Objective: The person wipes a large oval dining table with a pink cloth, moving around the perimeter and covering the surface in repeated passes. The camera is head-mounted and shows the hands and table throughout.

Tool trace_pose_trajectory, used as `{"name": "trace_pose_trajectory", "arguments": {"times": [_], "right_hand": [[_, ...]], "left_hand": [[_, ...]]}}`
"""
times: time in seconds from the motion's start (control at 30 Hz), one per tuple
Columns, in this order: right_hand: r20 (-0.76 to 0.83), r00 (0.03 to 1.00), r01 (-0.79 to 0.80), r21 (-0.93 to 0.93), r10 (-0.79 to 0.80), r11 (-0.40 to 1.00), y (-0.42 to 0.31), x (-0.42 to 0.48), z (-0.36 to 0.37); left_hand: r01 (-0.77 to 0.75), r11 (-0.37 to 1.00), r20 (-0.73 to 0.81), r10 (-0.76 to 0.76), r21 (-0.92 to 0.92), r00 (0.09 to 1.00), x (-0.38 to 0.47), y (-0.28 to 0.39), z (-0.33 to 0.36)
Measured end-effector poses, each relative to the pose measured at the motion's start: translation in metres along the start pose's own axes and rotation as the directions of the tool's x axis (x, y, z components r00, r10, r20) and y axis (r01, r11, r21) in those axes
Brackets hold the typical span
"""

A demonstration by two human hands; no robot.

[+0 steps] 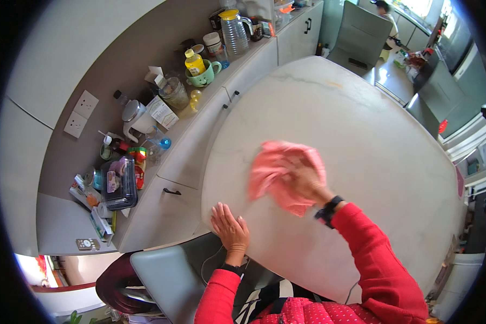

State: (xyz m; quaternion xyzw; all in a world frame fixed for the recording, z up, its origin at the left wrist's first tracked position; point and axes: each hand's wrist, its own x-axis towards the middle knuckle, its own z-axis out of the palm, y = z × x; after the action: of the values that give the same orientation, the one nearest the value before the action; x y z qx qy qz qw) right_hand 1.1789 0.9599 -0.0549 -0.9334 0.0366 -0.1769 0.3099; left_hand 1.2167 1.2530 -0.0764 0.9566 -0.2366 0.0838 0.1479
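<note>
My right hand [305, 180] presses a pink cloth [265, 170] against the pale marble-patterned table [364, 141]. Motion blurs the hand and cloth, and the fingers are partly lost in the folds. Near the table's left corner, my left hand [230, 231] rests flat with nothing in it, its thumb a little apart from the fingers. Both wrists wear dark bands below red sleeves.
Along the left, a cabinet counter carries a glass pitcher [235, 34], a green mug [202, 77], a white kettle [137, 117] and a plastic food box [119, 184]. Grey chairs [358, 36] stand around the table. Another person [386, 20] is at the far right.
</note>
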Motion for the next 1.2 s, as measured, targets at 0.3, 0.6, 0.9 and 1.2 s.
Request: {"name": "trace_pose_trajectory", "arguments": {"times": [0.3,0.6,0.9,1.2], "right_hand": [[-0.547,0.399,-0.899,-0.393,0.736,0.195,0.093,-0.071,-0.047],[-0.141,0.971,-0.237,-0.450,0.194,0.861,-0.099,-0.016,0.116],[0.065,0.996,-0.043,-0.289,0.064,0.956,-0.176,-0.141,0.087],[0.031,0.971,-0.204,-0.404,0.236,0.892,-0.179,-0.319,0.010]], "left_hand": [[0.000,1.000,-0.025,0.000,0.000,1.000,-0.001,-0.003,0.003],[-0.095,0.936,-0.280,-0.004,-0.340,0.960,-0.009,-0.014,0.010],[-0.314,0.919,-0.120,0.294,-0.237,0.948,-0.051,-0.023,-0.010],[-0.491,0.823,0.067,0.528,-0.286,0.847,-0.103,0.019,-0.001]]}}
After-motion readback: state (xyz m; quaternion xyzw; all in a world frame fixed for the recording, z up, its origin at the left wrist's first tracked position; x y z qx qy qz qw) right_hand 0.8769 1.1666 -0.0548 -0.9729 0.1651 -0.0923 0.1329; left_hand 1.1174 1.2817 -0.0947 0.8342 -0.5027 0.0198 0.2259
